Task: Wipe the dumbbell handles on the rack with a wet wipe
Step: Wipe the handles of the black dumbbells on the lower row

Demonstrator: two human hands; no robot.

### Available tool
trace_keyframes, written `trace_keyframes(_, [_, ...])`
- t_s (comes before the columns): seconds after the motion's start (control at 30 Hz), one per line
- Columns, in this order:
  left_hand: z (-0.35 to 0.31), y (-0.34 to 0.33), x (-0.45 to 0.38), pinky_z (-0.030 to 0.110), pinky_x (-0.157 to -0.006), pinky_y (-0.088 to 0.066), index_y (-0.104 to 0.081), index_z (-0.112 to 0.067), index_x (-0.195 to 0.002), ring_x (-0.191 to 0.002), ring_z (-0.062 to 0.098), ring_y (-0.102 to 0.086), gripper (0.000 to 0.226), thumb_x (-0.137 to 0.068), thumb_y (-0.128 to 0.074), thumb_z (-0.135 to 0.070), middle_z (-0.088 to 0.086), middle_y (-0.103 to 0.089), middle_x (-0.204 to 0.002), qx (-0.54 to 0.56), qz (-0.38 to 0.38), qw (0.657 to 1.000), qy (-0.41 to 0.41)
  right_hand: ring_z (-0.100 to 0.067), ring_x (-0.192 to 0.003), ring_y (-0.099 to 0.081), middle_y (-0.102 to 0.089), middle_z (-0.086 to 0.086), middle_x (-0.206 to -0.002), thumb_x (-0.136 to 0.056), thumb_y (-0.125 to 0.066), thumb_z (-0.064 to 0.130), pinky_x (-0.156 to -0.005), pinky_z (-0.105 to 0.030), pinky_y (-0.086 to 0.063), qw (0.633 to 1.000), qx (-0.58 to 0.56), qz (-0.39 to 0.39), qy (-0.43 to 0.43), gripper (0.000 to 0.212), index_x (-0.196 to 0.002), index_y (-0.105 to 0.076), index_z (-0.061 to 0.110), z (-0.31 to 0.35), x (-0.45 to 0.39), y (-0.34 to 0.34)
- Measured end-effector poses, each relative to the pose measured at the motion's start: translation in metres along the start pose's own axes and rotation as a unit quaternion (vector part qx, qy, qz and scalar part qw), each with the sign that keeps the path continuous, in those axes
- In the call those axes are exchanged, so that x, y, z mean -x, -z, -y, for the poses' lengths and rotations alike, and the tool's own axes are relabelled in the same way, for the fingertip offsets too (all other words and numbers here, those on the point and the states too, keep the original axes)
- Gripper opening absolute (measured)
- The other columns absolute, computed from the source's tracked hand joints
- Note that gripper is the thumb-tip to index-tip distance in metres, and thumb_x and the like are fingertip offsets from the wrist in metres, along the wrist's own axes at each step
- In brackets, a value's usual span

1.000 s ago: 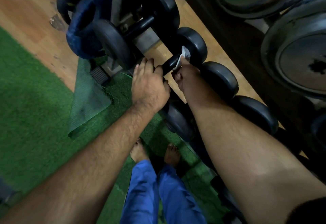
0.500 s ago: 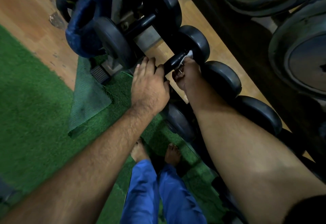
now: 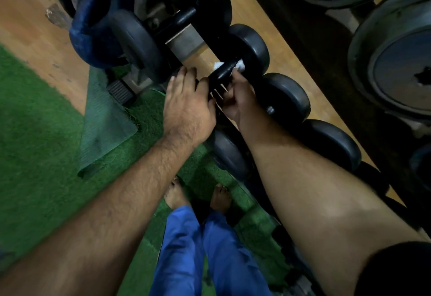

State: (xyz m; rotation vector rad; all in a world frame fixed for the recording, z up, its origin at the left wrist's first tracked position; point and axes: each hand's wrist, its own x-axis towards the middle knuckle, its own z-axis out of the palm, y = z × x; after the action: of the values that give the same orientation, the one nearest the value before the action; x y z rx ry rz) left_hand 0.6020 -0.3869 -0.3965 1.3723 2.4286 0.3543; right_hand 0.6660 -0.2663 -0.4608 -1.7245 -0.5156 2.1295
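The right hand [image 3: 235, 96] pinches a white wet wipe [image 3: 240, 65] round the black dumbbell handle [image 3: 220, 74], which runs diagonally toward the rack's rear edge. The left hand [image 3: 186, 106] rests loose-fingered on the near end.

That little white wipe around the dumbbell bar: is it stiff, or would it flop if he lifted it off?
Probably floppy: the wet wipe bunches and wraps around the dumbbell handle under the right hand. Likely very light, too, since only small scraps show.
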Motion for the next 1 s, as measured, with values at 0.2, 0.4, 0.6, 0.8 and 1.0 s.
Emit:
trace_keyframes(0.2, [0.000,0.001,0.000,0.045,-0.122,-0.012,-0.049,-0.009,-0.136,-0.148,0.031,-0.020,0.049,-0.091,-0.054,-0.029,0.017,-0.035,-0.153,0.002,0.000,1.000,0.004,-0.021,-0.077,-0.062,-0.069,-0.006,-0.085,-0.100,-0.049,0.035,-0.071,-0.031,-0.047,0.996,0.029,0.085,-0.028,0.029,-0.094,-0.066,0.014,-0.008,0.006,0.018])
trace_keyframes(0.4, [0.003,-0.001,0.000,0.045,-0.122,-0.015,-0.052,-0.008,-0.133,-0.146,0.031,-0.024,0.049,-0.090,-0.057,-0.030,0.018,-0.039,-0.149,0.009,-0.011,1.000,-0.005,-0.023,-0.076,-0.066,-0.069,-0.007,-0.082,-0.105,-0.036,0.039,-0.075,-0.033,-0.053,0.998,-0.041,0.053,-0.014,0.039,-0.100,-0.063,0.011,-0.002,0.005,0.005])
trace_keyframes(0.6, [0.004,0.001,0.000,0.044,-0.122,-0.012,-0.050,-0.009,-0.136,-0.147,0.030,-0.023,0.051,-0.091,-0.054,-0.033,0.016,-0.038,-0.151,0.013,-0.009,1.000,-0.004,-0.020,-0.064,-0.067,-0.071,-0.006,-0.075,-0.102,-0.030,0.033,-0.061,-0.026,-0.051,0.995,0.033,0.092,-0.036,0.041,-0.098,-0.063,0.010,-0.007,0.013,0.013])
trace_keyframes(0.8, [0.007,0.002,0.000,0.043,-0.122,-0.011,-0.052,-0.011,-0.135,-0.146,0.029,-0.024,0.051,-0.090,-0.054,-0.036,0.016,-0.039,-0.150,0.007,0.003,1.000,-0.013,-0.024,-0.067,-0.066,-0.068,-0.011,-0.071,-0.096,-0.028,0.022,-0.067,-0.029,-0.050,0.999,0.001,0.051,-0.003,0.038,-0.089,-0.061,0.006,-0.009,0.014,-0.001])
trace_keyframes(1.0, [0.006,0.002,0.000,0.043,-0.123,-0.010,-0.050,-0.012,-0.137,-0.147,0.028,-0.021,0.051,-0.091,-0.054,-0.035,0.014,-0.036,-0.152,0.014,0.004,1.000,-0.007,-0.013,-0.042,-0.057,-0.059,0.000,-0.050,-0.100,-0.031,0.016,-0.041,-0.019,-0.043,0.992,0.088,0.084,-0.034,0.032,-0.078,-0.055,0.011,-0.005,0.022,0.002])
